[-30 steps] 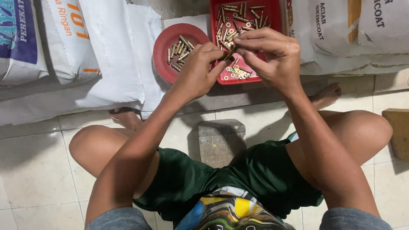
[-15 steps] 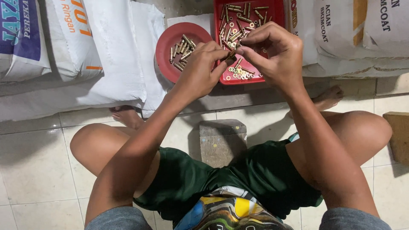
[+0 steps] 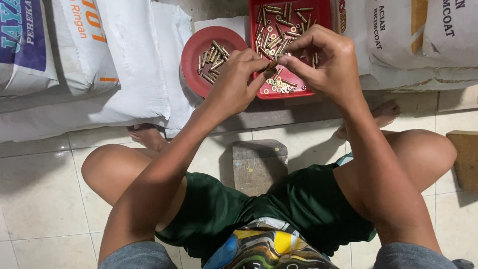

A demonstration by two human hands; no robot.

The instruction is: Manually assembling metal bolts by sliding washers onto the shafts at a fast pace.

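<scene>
Above red tray point(image 3: 318, 10), fingers point(image 3: 294, 64) pinching brass bolt point(image 3: 272, 65)

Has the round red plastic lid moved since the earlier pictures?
No. The round red plastic lid lies left of the red rectangular tray, touching the same white sack.

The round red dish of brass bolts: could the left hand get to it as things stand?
Probably yes: the round red dish lies uncovered just beside the left hand, nothing between, though its fingers pinch a small brass bolt.
</scene>
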